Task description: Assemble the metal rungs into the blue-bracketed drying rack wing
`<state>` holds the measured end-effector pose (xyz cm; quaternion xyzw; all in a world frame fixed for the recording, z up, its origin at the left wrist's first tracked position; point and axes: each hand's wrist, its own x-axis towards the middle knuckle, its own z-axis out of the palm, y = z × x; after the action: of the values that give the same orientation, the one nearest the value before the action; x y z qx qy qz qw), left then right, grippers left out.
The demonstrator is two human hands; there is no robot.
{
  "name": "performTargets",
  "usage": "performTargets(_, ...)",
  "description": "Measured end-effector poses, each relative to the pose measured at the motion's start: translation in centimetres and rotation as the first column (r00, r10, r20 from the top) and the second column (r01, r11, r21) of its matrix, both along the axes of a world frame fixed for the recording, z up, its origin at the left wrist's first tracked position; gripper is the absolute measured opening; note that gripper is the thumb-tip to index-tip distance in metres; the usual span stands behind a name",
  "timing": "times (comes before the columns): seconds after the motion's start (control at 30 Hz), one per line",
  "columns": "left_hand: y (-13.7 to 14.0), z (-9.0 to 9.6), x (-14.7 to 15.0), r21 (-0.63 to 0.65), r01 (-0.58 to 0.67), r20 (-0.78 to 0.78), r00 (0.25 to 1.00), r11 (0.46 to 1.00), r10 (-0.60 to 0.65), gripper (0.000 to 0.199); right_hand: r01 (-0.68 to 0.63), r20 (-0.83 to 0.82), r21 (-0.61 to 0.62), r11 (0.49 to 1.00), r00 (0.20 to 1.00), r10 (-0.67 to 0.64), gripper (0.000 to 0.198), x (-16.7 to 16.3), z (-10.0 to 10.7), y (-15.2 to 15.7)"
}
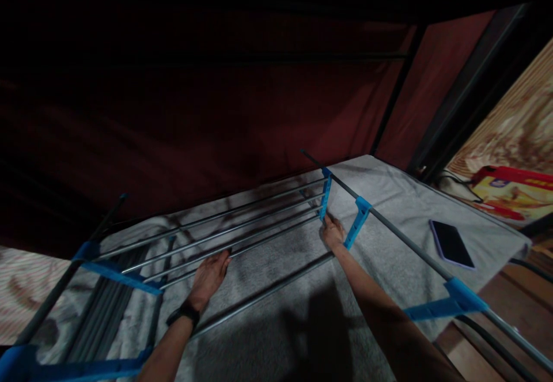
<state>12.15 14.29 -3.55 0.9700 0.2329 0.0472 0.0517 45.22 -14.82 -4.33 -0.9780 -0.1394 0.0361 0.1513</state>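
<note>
A partly assembled rack of thin metal rods and blue plastic brackets stands on a grey cloth. My left hand, with a dark band at its wrist, is closed over the nearest of several parallel metal rods. At the rods' right end, my right hand is closed at the lower tip of a blue bracket; its fingertips are partly hidden. Another blue bracket stands just right of that hand, on a long grey pole. The rods' left ends meet a blue bracket.
Several loose grey tubes lie at the left. A phone rests on the cloth at the right. Beyond the edge is a red and yellow package. Dark red fabric hangs behind the rack, and a separate lower rod crosses in front.
</note>
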Motion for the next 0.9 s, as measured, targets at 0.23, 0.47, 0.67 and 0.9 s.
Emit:
performTargets(0.23,-0.5,0.8,0.0,-0.009,-0.005,-0.06,0.998,1.0,0.004,0.043,0.04,-0.083,0.036,0.999,0.996,-0.037,0.062,0.0,0.6,0.0)
performTargets(0.47,-0.6,1.4,-0.1,-0.045,0.002,-0.058,0.998,0.999,-0.005,0.045,0.033,-0.075,0.067,0.997,0.997,-0.028,0.065,0.1,0.2,-0.1)
performTargets(0.67,-0.5,1.4,0.0,-0.045,-0.026,-0.09,0.996,0.999,0.022,0.047,0.007,-0.065,0.075,0.997,0.998,-0.002,0.065,0.4,0.0,-0.2)
performTargets(0.9,-0.3,2.1,0.3,-0.143,-0.065,-0.131,0.99,0.988,0.047,0.053,0.007,-0.045,0.069,0.998,0.999,-0.004,0.065,0.2,-0.1,-0.1)
